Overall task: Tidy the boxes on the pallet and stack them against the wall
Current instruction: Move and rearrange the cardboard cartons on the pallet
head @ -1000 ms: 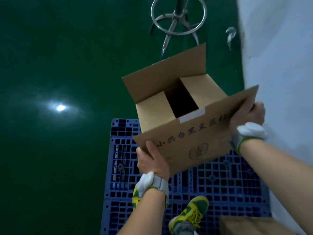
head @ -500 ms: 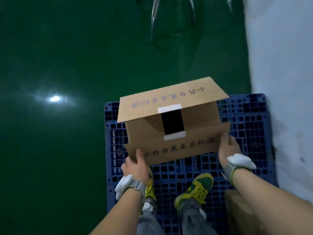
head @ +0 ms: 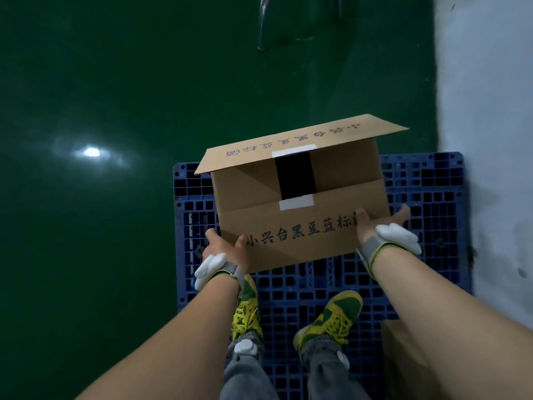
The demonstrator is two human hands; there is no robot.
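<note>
A brown cardboard box (head: 300, 226) with printed characters and loose top flaps is held over the blue plastic pallet (head: 427, 197). My left hand (head: 227, 248) grips its near left corner, thumb on the near flap. My right hand (head: 377, 220) holds the near right corner from the side. The far flap stands out flat; a dark gap shows between the flaps. A second brown box (head: 403, 359) lies at the pallet's near right, partly hidden by my right forearm. The white wall (head: 487, 111) runs along the right.
My two feet in yellow-green shoes (head: 328, 319) stand on the pallet near its front. Dark green floor (head: 115, 111) spreads to the left and ahead, with a light reflection. A metal stool leg (head: 264, 27) shows at the top edge.
The box has come down from a tilted, raised position to nearly level just above the pallet, and its flaps have folded inward. My view has tipped further downward.
</note>
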